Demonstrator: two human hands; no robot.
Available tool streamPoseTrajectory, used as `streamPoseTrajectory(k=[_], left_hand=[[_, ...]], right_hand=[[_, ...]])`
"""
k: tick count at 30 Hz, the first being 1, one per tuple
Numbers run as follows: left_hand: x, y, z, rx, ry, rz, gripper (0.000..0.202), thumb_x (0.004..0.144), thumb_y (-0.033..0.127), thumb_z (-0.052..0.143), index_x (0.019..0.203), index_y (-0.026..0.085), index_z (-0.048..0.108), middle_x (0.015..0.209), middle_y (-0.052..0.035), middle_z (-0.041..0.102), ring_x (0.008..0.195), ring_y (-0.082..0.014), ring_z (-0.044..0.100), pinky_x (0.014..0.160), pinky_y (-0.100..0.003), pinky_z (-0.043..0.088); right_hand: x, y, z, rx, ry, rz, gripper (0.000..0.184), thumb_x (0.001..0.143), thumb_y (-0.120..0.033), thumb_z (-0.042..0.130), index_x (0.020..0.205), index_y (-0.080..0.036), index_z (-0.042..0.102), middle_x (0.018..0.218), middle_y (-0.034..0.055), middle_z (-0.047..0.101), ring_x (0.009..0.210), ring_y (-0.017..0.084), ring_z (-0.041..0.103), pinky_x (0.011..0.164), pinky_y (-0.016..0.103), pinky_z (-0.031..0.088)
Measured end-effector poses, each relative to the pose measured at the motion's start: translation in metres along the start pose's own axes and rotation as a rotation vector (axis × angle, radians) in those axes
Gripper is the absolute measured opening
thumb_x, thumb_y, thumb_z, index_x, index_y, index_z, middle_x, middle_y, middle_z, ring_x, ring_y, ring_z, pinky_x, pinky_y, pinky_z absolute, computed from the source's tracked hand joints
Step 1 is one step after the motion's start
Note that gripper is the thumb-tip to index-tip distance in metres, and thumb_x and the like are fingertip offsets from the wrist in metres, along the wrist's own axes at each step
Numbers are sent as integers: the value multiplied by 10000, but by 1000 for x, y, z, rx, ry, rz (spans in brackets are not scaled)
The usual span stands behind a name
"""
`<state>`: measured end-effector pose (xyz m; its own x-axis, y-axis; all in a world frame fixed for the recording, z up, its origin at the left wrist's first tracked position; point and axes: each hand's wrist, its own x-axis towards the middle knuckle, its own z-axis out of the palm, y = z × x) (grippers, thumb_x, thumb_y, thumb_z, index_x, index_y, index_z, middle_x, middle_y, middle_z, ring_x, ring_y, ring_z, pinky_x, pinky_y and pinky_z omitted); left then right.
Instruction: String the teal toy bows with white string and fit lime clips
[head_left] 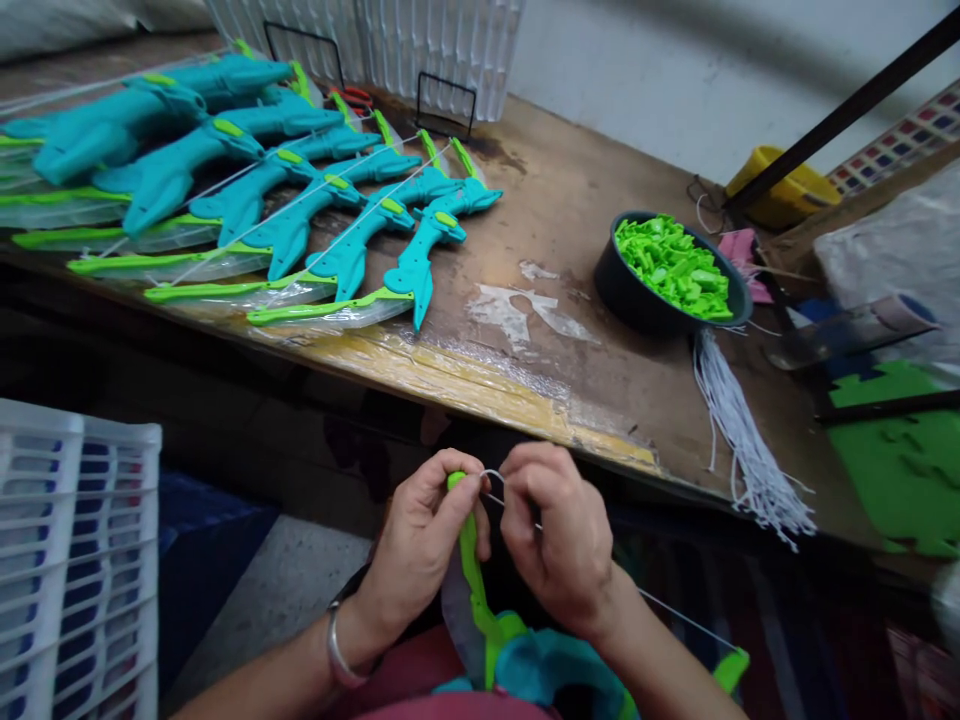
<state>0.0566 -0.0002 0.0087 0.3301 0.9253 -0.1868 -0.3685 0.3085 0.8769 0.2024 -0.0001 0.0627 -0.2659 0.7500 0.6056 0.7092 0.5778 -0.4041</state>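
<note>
My left hand pinches the green tip of a toy bow that rests in my lap, its teal handle below my wrists. My right hand pinches a thin white string looped at that tip; the string runs on to the bow's other green end at the lower right. Both hands are closed, close together, just below the table's front edge.
Several finished teal and green toy bows lie in a row on the worn wooden table. A dark bowl holds green plastic parts. White strings hang over the edge. A white crate stands at the lower left.
</note>
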Motion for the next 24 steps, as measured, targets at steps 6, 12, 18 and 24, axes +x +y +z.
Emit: streamPoseTrajectory(k=[6, 12, 18, 24], left_hand=[[-2, -5, -3, 45, -54, 27, 159, 987, 361, 631, 992, 205, 663, 796, 8, 643, 590, -119, 610, 586, -237, 496], [-8, -5, -2, 34, -118, 25, 154, 1034, 342, 556, 1015, 199, 608, 759, 30, 597, 561, -95, 575, 569, -225, 473], [-12, -9, -3, 7, -95, -21, 159, 1036, 345, 561, 1050, 194, 608, 699, 28, 591, 587, -114, 587, 591, -236, 471], [-14, -11, -7, -29, -176, -32, 156, 1055, 333, 528, 1088, 205, 611, 751, 16, 604, 648, -116, 599, 633, -235, 492]], right_hand=[[-27, -11, 5, 211, -85, 203, 174, 971, -56, 539, 1016, -205, 617, 1016, 64, 623, 781, 121, 655, 668, 236, 577], [-24, -9, 7, 652, -10, 571, 145, 962, -107, 620, 904, -227, 678, 963, -12, 598, 545, 32, 589, 514, 176, 519], [-29, -13, 8, 477, 27, 513, 154, 956, -92, 616, 919, -218, 695, 939, 15, 624, 788, 106, 655, 696, 219, 560], [-45, -20, 15, 238, 65, 376, 234, 954, -22, 586, 1064, -203, 685, 992, 33, 609, 702, 76, 634, 634, 202, 536]])
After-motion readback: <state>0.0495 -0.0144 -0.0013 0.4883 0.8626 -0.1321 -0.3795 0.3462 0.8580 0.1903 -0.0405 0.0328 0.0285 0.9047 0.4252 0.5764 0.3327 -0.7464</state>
